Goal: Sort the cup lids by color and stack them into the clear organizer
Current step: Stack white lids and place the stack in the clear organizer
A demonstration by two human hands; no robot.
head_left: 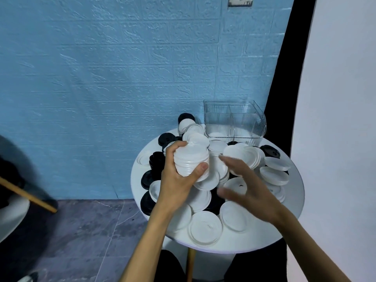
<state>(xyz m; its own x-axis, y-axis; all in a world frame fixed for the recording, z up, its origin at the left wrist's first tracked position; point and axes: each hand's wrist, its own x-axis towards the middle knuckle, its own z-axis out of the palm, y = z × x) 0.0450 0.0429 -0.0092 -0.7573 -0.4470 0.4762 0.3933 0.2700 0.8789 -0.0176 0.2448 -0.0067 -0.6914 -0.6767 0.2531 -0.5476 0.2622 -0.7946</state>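
Observation:
My left hand (pixel 179 178) grips a stack of white lids (pixel 192 159) above the round white table (pixel 264 241), thumb on its near side and fingers curled round the far side. My right hand (pixel 246 186) hovers blurred just right of the stack, fingers spread and holding nothing. Several loose white lids (pixel 205 226) and black lids (pixel 148 178) lie scattered over the table. The clear organizer (pixel 234 121) stands at the table's far edge, with a divider down its middle; a few white lids show in its left compartment.
A blue brick-patterned wall rises behind the table. A black strip and white panel (pixel 335 119) stand at the right. A wooden stick and a white seat edge (pixel 12 208) show at the far left above the grey floor.

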